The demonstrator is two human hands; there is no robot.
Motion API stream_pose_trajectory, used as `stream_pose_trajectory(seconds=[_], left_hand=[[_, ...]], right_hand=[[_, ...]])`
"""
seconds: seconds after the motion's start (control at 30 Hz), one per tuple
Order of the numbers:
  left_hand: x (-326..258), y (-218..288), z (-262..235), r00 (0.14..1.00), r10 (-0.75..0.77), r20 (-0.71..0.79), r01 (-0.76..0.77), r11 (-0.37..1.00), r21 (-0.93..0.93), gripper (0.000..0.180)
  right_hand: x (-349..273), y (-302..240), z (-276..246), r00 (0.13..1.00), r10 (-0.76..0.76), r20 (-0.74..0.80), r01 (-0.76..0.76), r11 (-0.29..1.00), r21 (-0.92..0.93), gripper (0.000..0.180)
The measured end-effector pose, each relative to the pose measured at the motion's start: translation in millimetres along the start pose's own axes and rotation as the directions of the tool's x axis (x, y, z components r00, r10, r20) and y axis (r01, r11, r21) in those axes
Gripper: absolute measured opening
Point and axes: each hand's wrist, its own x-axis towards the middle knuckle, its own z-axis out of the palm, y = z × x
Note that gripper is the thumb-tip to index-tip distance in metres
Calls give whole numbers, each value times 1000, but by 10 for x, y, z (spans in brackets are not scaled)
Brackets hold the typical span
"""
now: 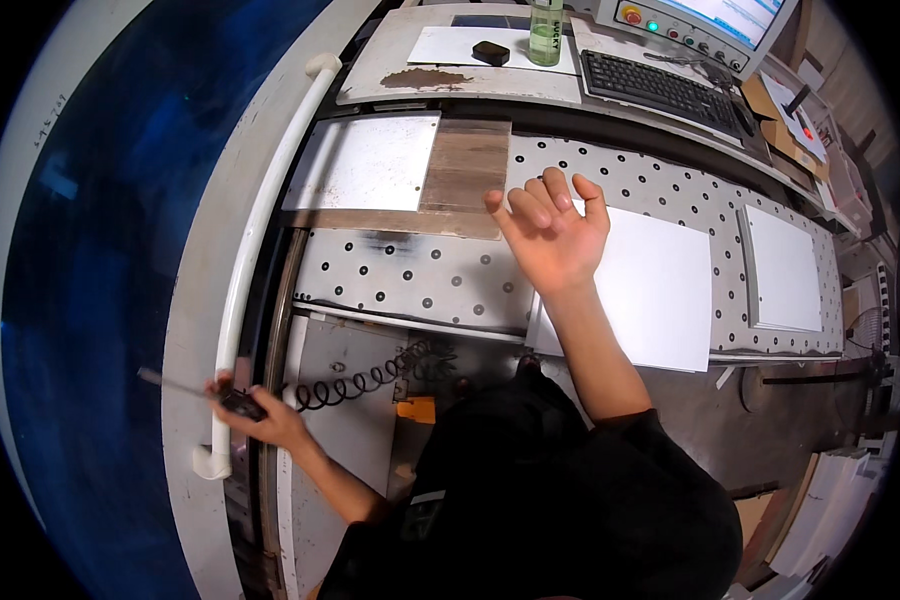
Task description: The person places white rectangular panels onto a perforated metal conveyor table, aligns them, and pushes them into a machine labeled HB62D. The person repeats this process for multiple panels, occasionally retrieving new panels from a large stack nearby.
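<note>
My left hand (278, 422) is closed around a black air blow gun (241, 403) with a thin, blurred nozzle pointing left. From the gun a coiled black hose (342, 388) runs rightward, low in front of the table. The gun is beside the lower end of a white handle bar (260, 220), and its nozzle crosses that bar in the picture. My right hand (562, 245) is raised palm up, holding nothing, with its fingers apart and partly curled. Beneath it and to its right lie white sheets (660, 290) on the perforated table (460, 275).
A white panel (365, 160) lies on a brown wood-grain board (470, 165) at left. Another stack of white sheets (785, 270) sits at right. Behind are a keyboard (660, 92), a green-tinted bottle (545, 35), a small black object (490, 53) and a control panel (690, 35).
</note>
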Motion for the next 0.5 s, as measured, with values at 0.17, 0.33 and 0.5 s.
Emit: stream_pose_trajectory(seconds=[0.17, 0.33, 0.5], left_hand=[[-510, 752, 451, 541, -128, 831, 472, 864, -174, 32], [-759, 1289, 648, 89, 9, 996, 577, 815, -59, 34], [-798, 1232, 718, 42, -72, 997, 567, 823, 35, 35]], right_hand=[[137, -39, -502, 995, -86, -49, 55, 892, -449, 29], [116, -90, -1071, 958, -226, -175, -5, 599, -801, 22], [64, -177, -1287, 916, -326, -232, -8, 565, -825, 23]])
